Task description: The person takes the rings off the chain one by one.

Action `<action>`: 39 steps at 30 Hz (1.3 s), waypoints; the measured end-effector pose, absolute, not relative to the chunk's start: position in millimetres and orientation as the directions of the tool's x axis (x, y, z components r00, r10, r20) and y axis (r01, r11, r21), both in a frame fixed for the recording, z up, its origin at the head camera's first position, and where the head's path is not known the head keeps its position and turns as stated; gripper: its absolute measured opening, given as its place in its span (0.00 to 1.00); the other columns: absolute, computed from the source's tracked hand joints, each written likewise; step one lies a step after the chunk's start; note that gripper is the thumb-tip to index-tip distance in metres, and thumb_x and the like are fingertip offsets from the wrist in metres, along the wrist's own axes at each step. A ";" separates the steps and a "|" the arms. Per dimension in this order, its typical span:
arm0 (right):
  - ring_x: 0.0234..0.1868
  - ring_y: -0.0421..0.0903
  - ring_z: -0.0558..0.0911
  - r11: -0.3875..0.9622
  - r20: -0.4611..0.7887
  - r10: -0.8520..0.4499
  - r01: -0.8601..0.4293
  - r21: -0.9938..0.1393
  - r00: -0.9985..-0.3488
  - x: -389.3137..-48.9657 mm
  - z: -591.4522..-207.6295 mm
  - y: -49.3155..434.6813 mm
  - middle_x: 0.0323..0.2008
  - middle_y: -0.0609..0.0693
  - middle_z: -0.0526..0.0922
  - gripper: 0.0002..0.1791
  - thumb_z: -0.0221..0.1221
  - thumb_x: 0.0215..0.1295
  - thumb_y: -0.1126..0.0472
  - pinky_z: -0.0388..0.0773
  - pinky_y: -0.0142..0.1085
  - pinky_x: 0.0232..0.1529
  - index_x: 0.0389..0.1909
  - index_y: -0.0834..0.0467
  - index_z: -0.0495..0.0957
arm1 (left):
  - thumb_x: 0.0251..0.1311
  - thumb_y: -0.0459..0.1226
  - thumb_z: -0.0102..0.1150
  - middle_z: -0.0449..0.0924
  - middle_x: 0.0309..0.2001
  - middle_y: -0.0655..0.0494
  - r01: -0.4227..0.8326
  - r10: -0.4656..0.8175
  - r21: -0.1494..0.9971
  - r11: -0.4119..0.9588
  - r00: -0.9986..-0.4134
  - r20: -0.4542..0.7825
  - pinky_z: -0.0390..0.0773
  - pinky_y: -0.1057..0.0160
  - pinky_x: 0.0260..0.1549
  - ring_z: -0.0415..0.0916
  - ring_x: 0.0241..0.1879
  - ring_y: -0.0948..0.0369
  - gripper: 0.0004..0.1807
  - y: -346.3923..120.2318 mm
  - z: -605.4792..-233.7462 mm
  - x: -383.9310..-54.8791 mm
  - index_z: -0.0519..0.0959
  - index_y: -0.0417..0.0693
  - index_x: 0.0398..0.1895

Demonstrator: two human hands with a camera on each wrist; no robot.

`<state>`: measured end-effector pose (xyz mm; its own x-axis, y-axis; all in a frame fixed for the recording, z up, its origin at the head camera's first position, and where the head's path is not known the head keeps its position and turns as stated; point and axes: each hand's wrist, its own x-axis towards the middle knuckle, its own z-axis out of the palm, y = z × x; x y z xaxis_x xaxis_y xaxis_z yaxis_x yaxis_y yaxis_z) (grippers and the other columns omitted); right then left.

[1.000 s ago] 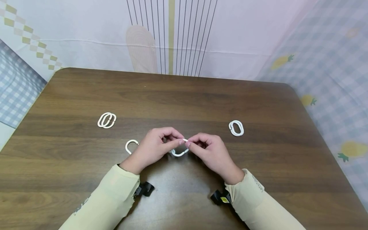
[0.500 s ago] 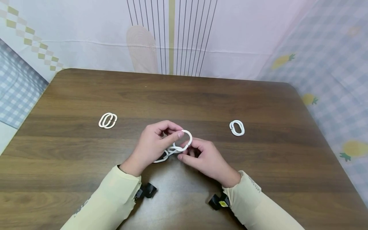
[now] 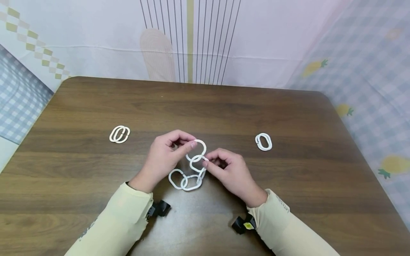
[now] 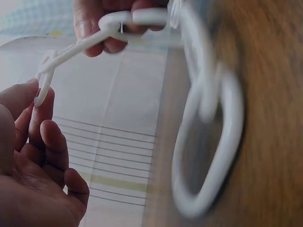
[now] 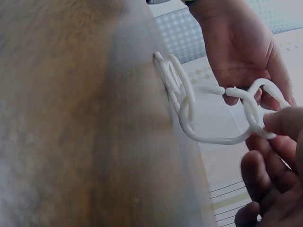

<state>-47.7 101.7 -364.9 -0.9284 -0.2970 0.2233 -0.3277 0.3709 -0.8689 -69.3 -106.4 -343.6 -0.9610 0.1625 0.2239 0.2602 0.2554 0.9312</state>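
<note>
Mid-table, btwn both hands, there's a chain of white oval plastic-looking links (image 3: 199, 156). L hand (image 3: 161, 151) has thumb + forefinger pinched on the top link (image 3: 205, 147), R hand (image 3: 232, 172) has fingertips clamped on the next link (image 3: 190, 164). Can't tell if the lower links (image 3: 192, 190) touch the brown wood-grain table (image 3: 205, 110). Further out: 2 overlapping white oval rings (image 3: 119, 142) on the L, similar white oval pair (image 3: 270, 143) on the R. Pale yellow sleeves (image 3: 128, 209), btw.

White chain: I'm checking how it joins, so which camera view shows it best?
The head view, which shows the white chain from above with its links spread out. The left wrist view shows it nearer, but its nearest links are blurred; the right wrist view shows some links bunched nearly edge-on.
</note>
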 end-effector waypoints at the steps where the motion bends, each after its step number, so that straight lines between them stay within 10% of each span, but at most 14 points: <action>1: 0.28 0.40 0.78 0.371 0.220 -0.279 -0.316 -0.873 -0.935 -47.8 -364.3 101.7 0.28 0.44 0.83 0.04 0.70 0.61 0.64 0.75 0.30 0.30 0.37 0.57 0.86 | 0.62 0.37 0.69 0.85 0.33 0.58 0.262 0.163 0.929 0.260 -0.960 0.226 0.75 0.62 0.34 0.76 0.32 0.62 0.05 -107.2 -343.5 -69.6 0.87 0.47 0.39; 24: 0.26 0.38 0.76 0.366 0.142 -0.274 -0.239 -0.900 -0.951 -48.0 -361.8 102.4 0.25 0.44 0.83 0.02 0.70 0.61 0.63 0.73 0.29 0.28 0.32 0.58 0.87 | 0.61 0.38 0.70 0.83 0.31 0.66 0.405 0.264 0.842 0.356 -0.908 0.325 0.72 0.58 0.37 0.74 0.30 0.65 0.03 -106.5 -352.6 -71.6 0.88 0.52 0.36; 39: 0.25 0.38 0.75 0.100 -0.023 -0.429 -0.023 -0.995 -0.903 -49.6 -365.2 104.2 0.26 0.47 0.83 0.04 0.62 0.65 0.72 0.74 0.28 0.29 0.36 0.72 0.81 | 0.60 0.38 0.70 0.84 0.32 0.67 0.455 0.312 0.805 0.382 -0.883 0.350 0.68 0.56 0.42 0.74 0.30 0.67 0.03 -105.4 -354.4 -71.6 0.88 0.54 0.36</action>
<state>-49.6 104.2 -365.2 -0.9029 -0.4293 -0.0227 -0.0226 0.1003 -0.9947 -71.6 -105.4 -354.4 -0.8830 0.3123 0.3505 0.4545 0.3822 0.8046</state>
